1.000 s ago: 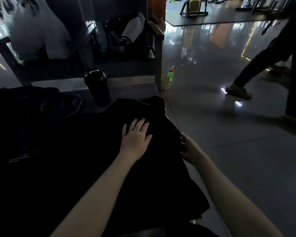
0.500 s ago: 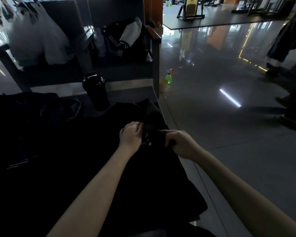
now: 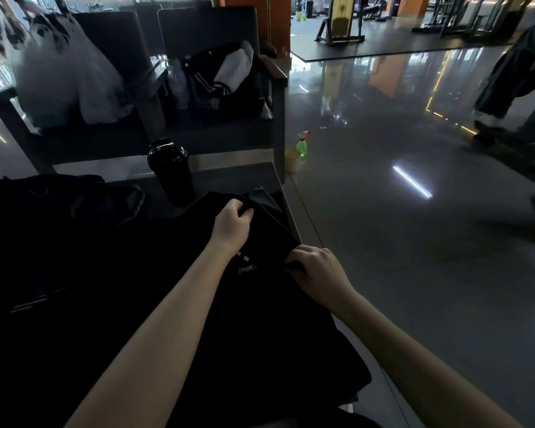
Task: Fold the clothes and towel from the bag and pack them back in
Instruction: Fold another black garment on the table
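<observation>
Hands moved apart along the fold since half a second ago.
The left hand (image 3: 233,225) and the right hand (image 3: 317,270) each pinch the black printed fabric garment (image 3: 260,319), spread on the dark bench (image 3: 229,177), likely tensioning the folded edge straight.

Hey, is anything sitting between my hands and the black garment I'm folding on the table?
Nothing visible. The left hand and right hand both pinch the black garment directly. The black shaker bottle stands past its far edge, apart from both hands.

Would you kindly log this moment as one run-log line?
step: folding black garment | left hand: grips fabric | right hand: pinches edge | nearby: black bottle
</observation>
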`<control>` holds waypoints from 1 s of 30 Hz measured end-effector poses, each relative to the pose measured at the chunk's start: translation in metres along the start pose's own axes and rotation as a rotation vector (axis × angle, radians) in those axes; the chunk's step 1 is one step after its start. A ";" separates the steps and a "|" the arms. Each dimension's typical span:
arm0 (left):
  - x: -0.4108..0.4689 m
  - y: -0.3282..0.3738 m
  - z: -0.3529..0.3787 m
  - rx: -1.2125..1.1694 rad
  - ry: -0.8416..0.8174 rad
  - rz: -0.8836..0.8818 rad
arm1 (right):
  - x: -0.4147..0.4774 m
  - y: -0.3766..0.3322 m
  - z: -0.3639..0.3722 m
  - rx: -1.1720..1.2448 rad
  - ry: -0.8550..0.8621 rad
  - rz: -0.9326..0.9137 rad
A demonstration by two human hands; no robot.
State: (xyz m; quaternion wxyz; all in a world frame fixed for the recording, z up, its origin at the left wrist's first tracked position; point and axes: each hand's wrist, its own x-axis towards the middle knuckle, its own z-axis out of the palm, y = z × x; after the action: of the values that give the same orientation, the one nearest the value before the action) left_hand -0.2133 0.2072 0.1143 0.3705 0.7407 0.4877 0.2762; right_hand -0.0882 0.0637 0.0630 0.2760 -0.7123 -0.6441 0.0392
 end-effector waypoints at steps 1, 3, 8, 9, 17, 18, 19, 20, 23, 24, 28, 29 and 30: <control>0.003 0.000 -0.003 0.018 0.023 0.014 | -0.001 0.000 0.001 -0.004 0.016 -0.009; 0.004 -0.005 -0.008 0.138 0.011 -0.003 | -0.003 -0.002 0.003 -0.009 0.018 -0.044; -0.006 -0.027 -0.017 0.296 -0.061 -0.081 | -0.004 -0.011 0.012 0.004 -0.133 -0.047; -0.007 -0.029 -0.018 0.307 -0.069 -0.060 | -0.003 -0.014 0.013 0.026 -0.098 -0.037; -0.022 -0.051 -0.022 0.518 -0.004 0.163 | 0.014 -0.017 0.022 -0.174 -0.294 0.097; -0.025 -0.057 -0.023 0.604 -0.044 0.204 | 0.013 -0.018 0.026 -0.201 -0.332 0.104; -0.028 -0.064 -0.025 0.677 -0.091 0.227 | 0.011 -0.020 0.029 -0.212 -0.336 0.114; -0.031 -0.072 -0.029 0.722 -0.126 0.230 | 0.009 -0.022 0.030 -0.214 -0.320 0.126; -0.039 -0.098 -0.047 0.742 -0.111 0.161 | 0.009 -0.037 0.032 -0.208 -0.267 0.107; -0.042 -0.106 -0.055 0.752 -0.100 0.119 | 0.011 -0.043 0.032 -0.194 -0.266 0.087; -0.051 -0.137 -0.097 0.756 -0.095 -0.083 | 0.028 -0.077 0.039 -0.088 -0.265 0.032; -0.053 -0.146 -0.108 0.746 -0.094 -0.128 | 0.033 -0.087 0.043 -0.073 -0.269 0.020; -0.055 -0.156 -0.118 0.744 -0.094 -0.169 | 0.037 -0.095 0.048 -0.071 -0.281 0.008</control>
State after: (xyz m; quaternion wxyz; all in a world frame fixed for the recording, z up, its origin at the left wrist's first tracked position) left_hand -0.4056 0.2277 0.0519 0.1198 0.7937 0.5962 0.0144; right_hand -0.1874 0.1167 0.0756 0.1577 -0.7115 -0.6747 0.1170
